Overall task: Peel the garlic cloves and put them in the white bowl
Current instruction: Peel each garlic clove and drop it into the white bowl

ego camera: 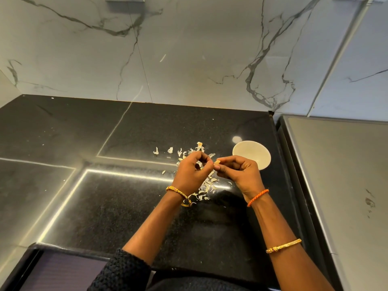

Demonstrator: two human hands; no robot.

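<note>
Clove (217,162) pinched by right hand (239,175) above counter, near white bowl (255,153); left hand (192,172) curled, seemingly plucking skin. Peel over scraps (206,189), then drop in.

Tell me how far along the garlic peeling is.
Done: many papery skins lie scattered on the black counter, so a good deal of peeling has happened. In hand: the left hand and right hand together pinch a garlic clove. Left: dropping it in the white bowl; its contents can't be seen from here.
</note>
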